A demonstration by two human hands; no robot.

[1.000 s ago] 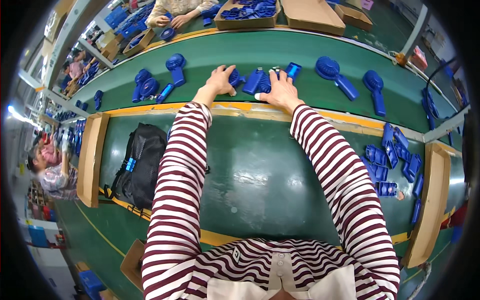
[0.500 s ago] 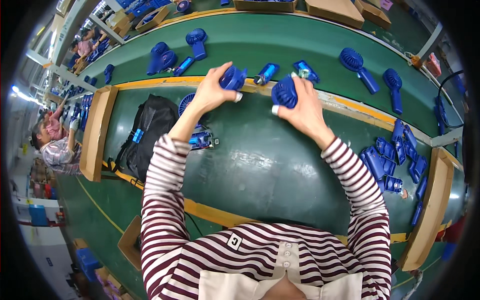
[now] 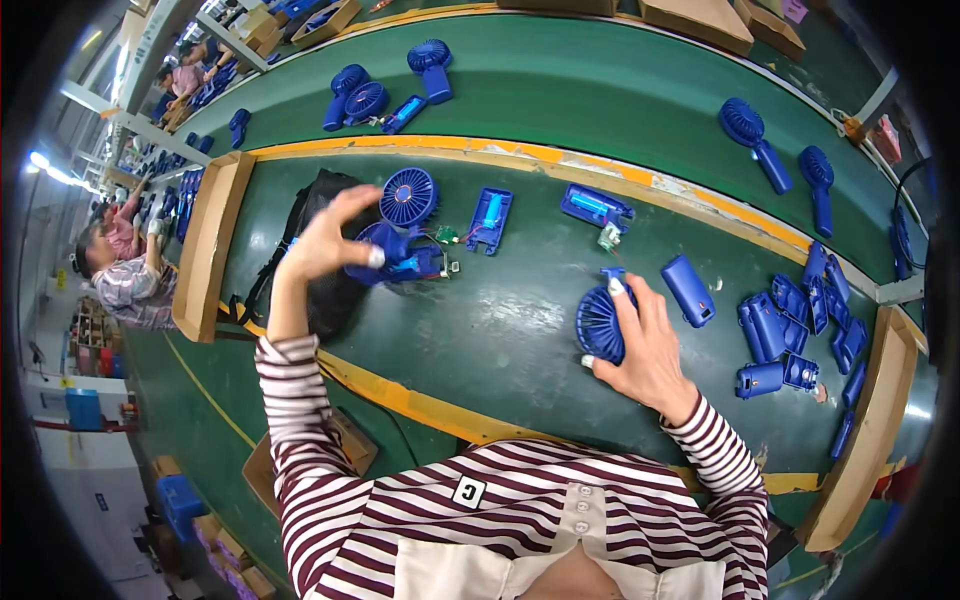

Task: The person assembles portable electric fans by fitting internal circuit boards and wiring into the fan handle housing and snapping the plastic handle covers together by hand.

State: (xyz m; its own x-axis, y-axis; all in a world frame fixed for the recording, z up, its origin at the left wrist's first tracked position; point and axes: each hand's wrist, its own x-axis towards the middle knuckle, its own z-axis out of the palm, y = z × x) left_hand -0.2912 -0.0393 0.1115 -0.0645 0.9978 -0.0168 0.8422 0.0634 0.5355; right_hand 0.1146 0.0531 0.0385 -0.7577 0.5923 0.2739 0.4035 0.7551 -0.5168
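My left hand (image 3: 325, 240), thumb and fingers spread, hovers at the left beside a blue fan head (image 3: 409, 197) that lies face up. Under and beside its thumb is another blue fan part, smeared by motion, with an opened handle (image 3: 418, 264). An open handle half (image 3: 490, 222) with a light-blue battery lies right of them, wired to a small green board (image 3: 447, 235). My right hand (image 3: 645, 345) curls thumb and fingers around a blue fan head (image 3: 598, 322) low over the table. Above it lies an open handle (image 3: 597, 205) with a battery and a dangling board (image 3: 608, 237).
A handle cover (image 3: 688, 291) and a pile of blue casing parts (image 3: 765, 325) lie to the right. A black bag (image 3: 325, 290) is at the left. Cardboard trays (image 3: 212, 250) flank the table. Beyond the yellow edge, a green belt (image 3: 590, 85) carries several fans. People sit far left.
Both hands came back from the belt's edge with two fans and their opened handles, now on the table. My left hand let go of its fan head. A handle cover now lies at the right.
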